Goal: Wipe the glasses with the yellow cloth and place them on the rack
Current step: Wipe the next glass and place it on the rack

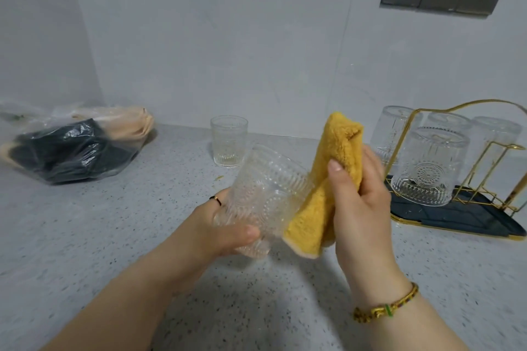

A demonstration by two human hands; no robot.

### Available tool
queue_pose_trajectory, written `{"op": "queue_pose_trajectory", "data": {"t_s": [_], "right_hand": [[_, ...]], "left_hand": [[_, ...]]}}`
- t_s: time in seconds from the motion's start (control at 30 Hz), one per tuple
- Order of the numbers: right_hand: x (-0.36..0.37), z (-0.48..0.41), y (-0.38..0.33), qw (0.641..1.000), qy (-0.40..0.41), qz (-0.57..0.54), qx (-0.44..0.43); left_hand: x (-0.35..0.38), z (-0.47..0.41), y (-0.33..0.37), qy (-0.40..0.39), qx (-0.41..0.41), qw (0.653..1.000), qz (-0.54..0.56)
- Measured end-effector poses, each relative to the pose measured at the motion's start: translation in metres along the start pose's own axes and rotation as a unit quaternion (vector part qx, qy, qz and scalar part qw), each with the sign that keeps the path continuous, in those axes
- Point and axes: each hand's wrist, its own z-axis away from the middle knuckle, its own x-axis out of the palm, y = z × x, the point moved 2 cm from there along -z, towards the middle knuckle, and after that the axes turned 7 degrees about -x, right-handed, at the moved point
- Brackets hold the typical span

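1. The left hand (225,225) grips the ribbed glass (265,196), with the thumb across its near side and the fingers curled behind. The glass is held above the tabletop (114,222) and tilted, its base low in the palm and its mouth up and away.
2. The right hand (359,199), just right of the left, is closed round the bunched yellow cloth (339,157). The cloth's lower fold touches the glass's right flank.
3. The mouth leans toward the cloth hand, so the wipe likely means pushing cloth leftward into it.
4. The rack (445,215) stands beyond the right hand and holds four upturned glasses (430,165). One upright glass (229,141) waits beyond the left hand.
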Motion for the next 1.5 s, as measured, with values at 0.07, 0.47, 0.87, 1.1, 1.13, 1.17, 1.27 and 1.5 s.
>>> {"op": "queue_pose_trajectory", "data": {"t_s": [0.07, 0.47, 0.87, 1.1, 1.13, 1.17, 1.27, 1.5], "right_hand": [[-0.003, -0.006, 0.003, 0.999, -0.033, 0.018, 0.012], [-0.012, -0.013, -0.002, 0.952, -0.303, 0.029, 0.041], [-0.014, -0.017, 0.005, 0.992, -0.104, 0.074, -0.015], [-0.019, -0.015, 0.001, 0.976, -0.204, 0.080, 0.010], [-0.017, -0.014, 0.002, 0.970, -0.232, 0.067, 0.024], [-0.015, -0.013, 0.003, 0.965, -0.253, 0.053, 0.034], [-0.015, -0.015, 0.007, 0.975, -0.217, -0.018, 0.052], [-0.024, -0.021, 0.000, 0.971, -0.233, -0.015, 0.048]], "left_hand": [[0.001, 0.002, 0.002, -0.003, 0.000, 1.000, -0.010], [-0.001, 0.008, 0.009, -0.048, 0.013, 0.996, -0.068], [0.005, 0.003, -0.005, -0.102, -0.057, 0.993, 0.020], [-0.001, -0.001, -0.003, -0.077, -0.053, 0.981, 0.168], [-0.003, -0.002, -0.002, -0.067, -0.050, 0.979, 0.187], [-0.004, -0.002, -0.001, -0.060, -0.048, 0.977, 0.200], [-0.007, 0.000, 0.003, -0.072, -0.043, 0.975, 0.205], [-0.007, 0.008, 0.005, -0.130, -0.076, 0.988, 0.034]]}}
